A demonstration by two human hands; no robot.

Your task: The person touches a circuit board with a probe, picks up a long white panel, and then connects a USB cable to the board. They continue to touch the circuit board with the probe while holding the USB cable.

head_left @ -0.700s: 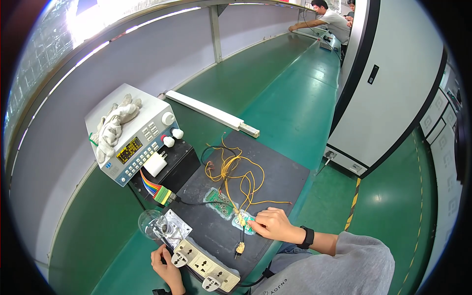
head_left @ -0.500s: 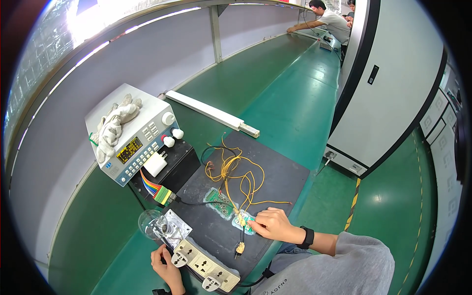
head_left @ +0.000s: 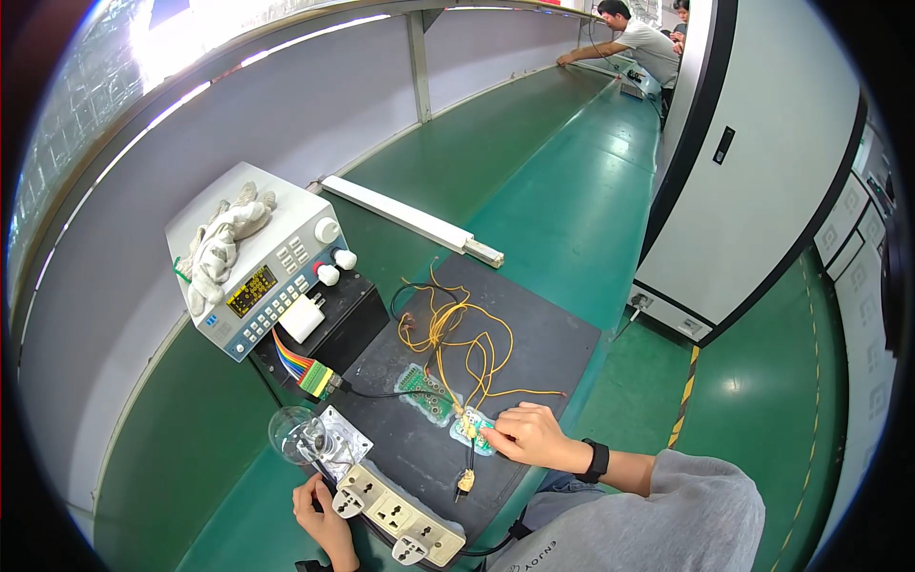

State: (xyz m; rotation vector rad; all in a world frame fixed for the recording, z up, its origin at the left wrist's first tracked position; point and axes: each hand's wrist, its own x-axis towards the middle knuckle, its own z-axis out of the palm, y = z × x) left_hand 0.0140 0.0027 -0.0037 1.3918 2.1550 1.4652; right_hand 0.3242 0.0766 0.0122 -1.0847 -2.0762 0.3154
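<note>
My right hand [head_left: 534, 436] rests on the dark mat, its fingers curled. Its thumb and fingertips meet the edge of a small circuit board [head_left: 484, 444], which has yellowish lumps and wires on it. Just left lies a second green circuit board [head_left: 416, 383]. A bundle of yellow wires [head_left: 443, 329] spreads behind both. My left hand [head_left: 322, 522] is at the near left, fingers bent together beside a beige power strip [head_left: 391, 516] and below a clear bulb [head_left: 294, 434] on a metal base [head_left: 351, 437]. What those fingertips touch is too small to tell.
A bench power instrument [head_left: 310, 250] with gloves [head_left: 229, 243] on top stands on a black box at left. Rainbow wires run to a green connector [head_left: 316, 379]. A white bar [head_left: 400, 214] lies behind the mat [head_left: 553, 329]. A grey cabinet [head_left: 753, 153] stands right; another person [head_left: 648, 48] works far back.
</note>
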